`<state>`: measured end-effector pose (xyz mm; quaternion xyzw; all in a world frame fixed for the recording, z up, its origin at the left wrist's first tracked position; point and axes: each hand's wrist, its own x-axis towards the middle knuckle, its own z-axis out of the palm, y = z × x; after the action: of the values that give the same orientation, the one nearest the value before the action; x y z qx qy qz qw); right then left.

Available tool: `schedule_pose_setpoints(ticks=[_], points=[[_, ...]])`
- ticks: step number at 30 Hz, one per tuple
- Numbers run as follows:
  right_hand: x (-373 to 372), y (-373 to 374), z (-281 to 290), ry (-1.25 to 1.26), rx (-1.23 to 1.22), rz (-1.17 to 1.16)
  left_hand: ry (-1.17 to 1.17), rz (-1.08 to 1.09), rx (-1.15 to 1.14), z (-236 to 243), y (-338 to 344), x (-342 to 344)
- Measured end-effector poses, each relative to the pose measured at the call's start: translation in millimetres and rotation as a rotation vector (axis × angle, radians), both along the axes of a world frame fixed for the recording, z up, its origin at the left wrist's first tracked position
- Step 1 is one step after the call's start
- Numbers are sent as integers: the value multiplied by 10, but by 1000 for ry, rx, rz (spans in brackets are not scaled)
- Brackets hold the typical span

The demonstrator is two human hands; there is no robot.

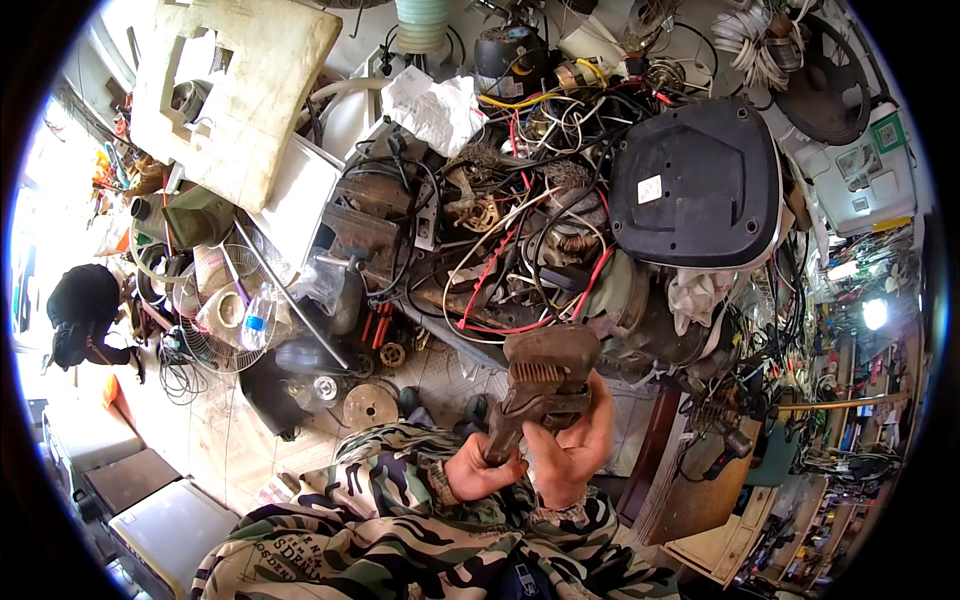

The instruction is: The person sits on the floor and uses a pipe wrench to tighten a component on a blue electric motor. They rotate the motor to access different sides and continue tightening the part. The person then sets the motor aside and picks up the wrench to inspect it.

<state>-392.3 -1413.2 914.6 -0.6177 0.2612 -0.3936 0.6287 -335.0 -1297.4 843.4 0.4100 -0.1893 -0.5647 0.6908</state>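
A rusty brown pipe wrench (543, 385) with a toothed jaw is held up in front of my body, its broad jaw end pointing away from me. Around the lower, handle end my left hand (480, 470) is closed, with the thumb along it. My right hand (572, 455) grips the wrench from the right side; some of its fingers pass behind the jaw and one bent finger presses near the adjusting part. Both hands touch the wrench, whose far side is hidden. Camouflage sleeves cover my forearms.
Beyond the wrench lies a bench heaped with tangled cables (545, 230) and motor parts. A black plastic cover (697, 185) rests at its right. A bench vise (365, 235) stands left of the cables. A fan guard (222, 310) and a bottle (256, 322) sit at left. A wooden drawer unit (700, 500) stands at right.
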Motion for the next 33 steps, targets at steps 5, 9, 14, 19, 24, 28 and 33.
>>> schedule_pose_setpoints(ticks=[5,9,14,19,24,28,33], points=[[-97,-172,84,-300,770,123,-38,-40,20,-78,8,-59],[-13,-71,-46,28,20,-15,-4,13,81,-101,0,-180],[-210,-311,-193,-201,665,194,6,42,126,-200,-70,-317],[-246,-386,-436,-16,291,226,115,164,147,-339,-155,-582],[-428,-559,-774,85,558,287,203,196,264,-447,-215,-738],[-383,-611,-1029,94,580,478,279,308,286,-598,-228,-960],[-281,-342,-1345,384,495,348,351,381,370,-861,-55,-1096]])
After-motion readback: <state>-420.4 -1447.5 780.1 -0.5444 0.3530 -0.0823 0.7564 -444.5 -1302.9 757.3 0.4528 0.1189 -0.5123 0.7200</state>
